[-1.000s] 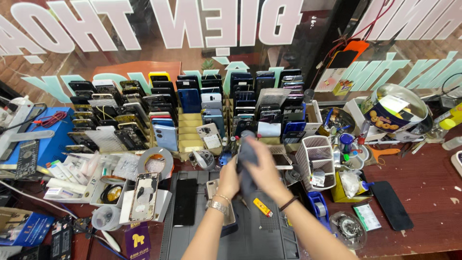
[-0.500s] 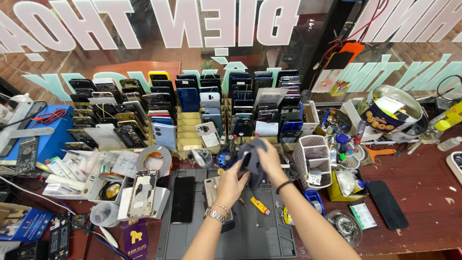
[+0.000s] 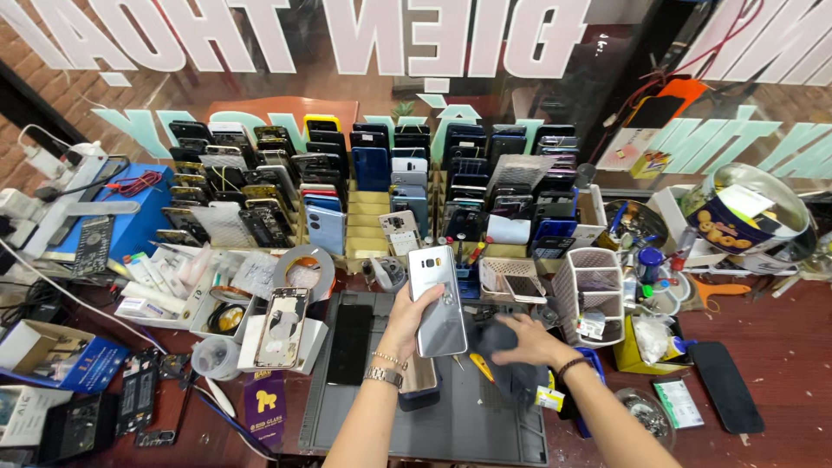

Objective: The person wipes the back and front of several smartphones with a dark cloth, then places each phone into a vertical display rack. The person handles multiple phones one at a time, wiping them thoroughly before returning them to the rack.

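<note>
A dark red workbench (image 3: 780,347) carries the whole scene. At its back stands a tiered rack of phones (image 3: 373,173), rows of handsets packed upright against the window. In the foreground lies a grey work mat (image 3: 485,425), with a black phone (image 3: 349,344) flat on its left part. Right of the mat stands a white mesh basket (image 3: 588,295); further right another dark phone (image 3: 726,386) lies flat on the bench.

The left hand (image 3: 406,322) holds a silver smartphone (image 3: 438,301) above the mat, back side facing the camera, tilted nearly upright, fingers wrapped along its left edge and thumb behind. The right hand (image 3: 524,340) rests just beside the phone, fingers spread and pressing on a dark cloth (image 3: 507,364) that lies on the mat. A yellow tool (image 3: 481,367) lies between phone and cloth.
</note>
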`<action>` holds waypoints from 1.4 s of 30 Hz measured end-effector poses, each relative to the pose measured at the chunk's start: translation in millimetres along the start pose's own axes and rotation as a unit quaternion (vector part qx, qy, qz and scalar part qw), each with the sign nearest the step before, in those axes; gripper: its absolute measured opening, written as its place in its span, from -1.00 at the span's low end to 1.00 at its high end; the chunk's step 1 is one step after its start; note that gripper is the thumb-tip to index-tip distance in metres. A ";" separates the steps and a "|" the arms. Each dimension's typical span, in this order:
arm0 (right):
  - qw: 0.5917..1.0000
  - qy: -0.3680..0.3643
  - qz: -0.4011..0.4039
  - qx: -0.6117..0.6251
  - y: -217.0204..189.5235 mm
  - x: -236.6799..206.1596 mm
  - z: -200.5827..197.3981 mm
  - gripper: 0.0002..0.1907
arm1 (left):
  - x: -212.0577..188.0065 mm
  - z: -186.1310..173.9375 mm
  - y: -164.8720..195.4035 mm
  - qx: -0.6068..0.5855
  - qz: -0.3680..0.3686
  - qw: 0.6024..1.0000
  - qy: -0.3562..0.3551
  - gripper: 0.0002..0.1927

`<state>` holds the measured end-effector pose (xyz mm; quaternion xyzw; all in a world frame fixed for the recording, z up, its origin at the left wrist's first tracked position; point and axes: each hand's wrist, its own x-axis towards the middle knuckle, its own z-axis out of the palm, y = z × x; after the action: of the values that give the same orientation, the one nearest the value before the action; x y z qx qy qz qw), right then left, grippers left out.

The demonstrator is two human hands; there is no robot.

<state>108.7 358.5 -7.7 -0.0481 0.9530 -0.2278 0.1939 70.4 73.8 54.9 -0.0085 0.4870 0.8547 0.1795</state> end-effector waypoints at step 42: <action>0.922 0.307 -0.228 0.055 -253.4 271.5 -130.3 -0.82 | 204.7 -134.3 122.0 0.459 0.185 0.858 0.136 -0.44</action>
<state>-191.2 137.9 119.6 -0.1814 0.9148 -0.3218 -0.1632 -181.0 -33.5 46.7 0.0489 0.8361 0.5424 -0.0669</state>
